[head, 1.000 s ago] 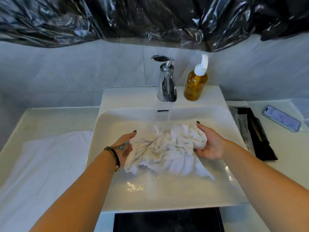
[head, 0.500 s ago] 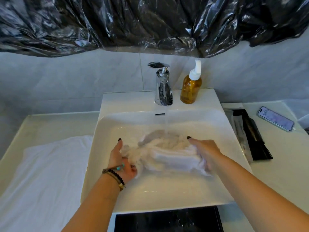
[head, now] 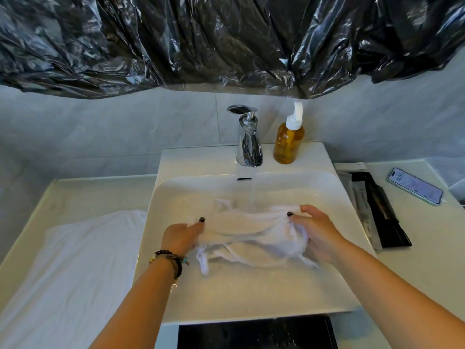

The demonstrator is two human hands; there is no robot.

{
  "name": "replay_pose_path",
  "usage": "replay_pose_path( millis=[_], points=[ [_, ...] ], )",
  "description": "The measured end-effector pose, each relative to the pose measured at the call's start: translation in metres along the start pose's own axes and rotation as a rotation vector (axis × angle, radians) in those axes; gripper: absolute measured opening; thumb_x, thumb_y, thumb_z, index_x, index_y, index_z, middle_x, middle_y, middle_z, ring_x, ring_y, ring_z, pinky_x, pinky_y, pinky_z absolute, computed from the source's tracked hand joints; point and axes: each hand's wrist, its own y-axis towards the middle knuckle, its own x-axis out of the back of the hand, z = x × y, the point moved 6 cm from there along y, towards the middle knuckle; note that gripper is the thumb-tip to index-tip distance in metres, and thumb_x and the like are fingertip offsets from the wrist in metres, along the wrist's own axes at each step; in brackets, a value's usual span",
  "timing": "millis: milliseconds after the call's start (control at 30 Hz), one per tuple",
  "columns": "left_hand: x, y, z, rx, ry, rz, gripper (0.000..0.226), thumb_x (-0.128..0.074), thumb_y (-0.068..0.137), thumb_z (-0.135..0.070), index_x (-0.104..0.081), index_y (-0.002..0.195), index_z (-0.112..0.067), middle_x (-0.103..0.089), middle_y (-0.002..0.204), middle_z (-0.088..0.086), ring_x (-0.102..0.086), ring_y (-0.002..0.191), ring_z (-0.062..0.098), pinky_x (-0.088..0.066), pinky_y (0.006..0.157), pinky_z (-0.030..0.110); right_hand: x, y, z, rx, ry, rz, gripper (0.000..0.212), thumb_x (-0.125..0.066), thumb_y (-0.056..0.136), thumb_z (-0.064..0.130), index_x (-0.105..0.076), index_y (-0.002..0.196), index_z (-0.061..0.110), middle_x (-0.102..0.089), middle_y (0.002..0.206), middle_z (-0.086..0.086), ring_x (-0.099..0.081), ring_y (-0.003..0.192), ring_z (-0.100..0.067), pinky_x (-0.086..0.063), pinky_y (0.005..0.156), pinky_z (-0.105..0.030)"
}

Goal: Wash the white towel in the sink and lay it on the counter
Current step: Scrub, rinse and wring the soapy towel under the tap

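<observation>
A wet white towel (head: 247,230) is stretched sideways in the white sink (head: 251,293), under a thin stream of water from the chrome faucet (head: 247,144). My left hand (head: 182,236), with beaded bracelets at the wrist, grips the towel's left end. My right hand (head: 318,234) grips the bunched right end. A loose strip of towel hangs below my left hand onto the basin floor.
An amber pump bottle (head: 288,142) stands right of the faucet. A second white cloth (head: 68,273) lies flat on the left counter. On the right counter lie black and white flat packets (head: 377,210) and a phone (head: 415,185). Black plastic sheeting (head: 226,41) hangs above.
The towel went from a crumpled heap to a band pulled out between my hands. Both hands moved apart and closed on its ends. The view tilted up slightly.
</observation>
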Motion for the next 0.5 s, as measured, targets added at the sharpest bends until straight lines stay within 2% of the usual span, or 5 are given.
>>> replay_pose_path(
  millis=[133,267,400,467,500],
  points=[
    [0.007,0.015,0.017,0.102,0.057,-0.055,0.036,-0.055,0.096,-0.021,-0.06,0.07,0.004,-0.066,0.075,0.021,-0.068,0.076,0.037,-0.056,0.068,0.039,0.002,-0.008,0.011,0.066,-0.232,-0.12,0.028,-0.075,0.084,0.024,-0.063,0.107,0.013,-0.069,0.101,-0.009,-0.065,0.09,-0.026,-0.051,0.071,-0.033],
    [0.027,0.008,0.0,-0.074,0.082,-0.121,0.032,-0.044,0.102,-0.021,-0.068,0.093,0.0,-0.066,0.083,0.02,-0.061,0.073,0.031,-0.054,0.066,0.037,0.021,-0.022,0.049,0.194,-0.207,-0.289,0.035,-0.082,0.077,0.022,-0.057,0.1,0.016,-0.06,0.094,-0.001,-0.058,0.081,-0.016,-0.048,0.067,-0.027],
    [0.044,-0.004,-0.019,-0.112,-0.428,-0.114,0.021,-0.052,0.091,-0.021,-0.065,0.078,-0.01,-0.06,0.074,0.009,-0.056,0.077,0.026,-0.054,0.077,0.043,0.037,-0.031,0.076,0.209,-0.029,-0.35,0.022,-0.077,0.08,0.011,-0.058,0.09,0.015,-0.063,0.096,-0.014,-0.06,0.081,-0.026,-0.049,0.071,-0.036],
    [0.042,-0.018,-0.042,-0.185,-0.578,-0.032,0.009,-0.06,0.09,-0.014,-0.064,0.096,-0.009,-0.061,0.085,0.009,-0.057,0.086,0.026,-0.053,0.075,0.038,0.035,-0.041,0.093,0.274,-0.034,-0.318,0.016,-0.071,0.083,0.004,-0.063,0.085,0.017,-0.064,0.099,-0.014,-0.059,0.084,-0.027,-0.047,0.067,-0.034],
    [0.04,-0.029,-0.057,-0.235,-0.571,0.002,0.026,-0.068,0.087,-0.014,-0.061,0.111,-0.009,-0.063,0.094,0.009,-0.06,0.09,0.027,-0.053,0.078,0.037,0.033,-0.047,0.105,0.327,-0.056,-0.281,0.018,-0.067,0.085,0.001,-0.066,0.084,0.018,-0.065,0.1,-0.013,-0.06,0.086,-0.026,-0.047,0.067,-0.031]
  ],
)
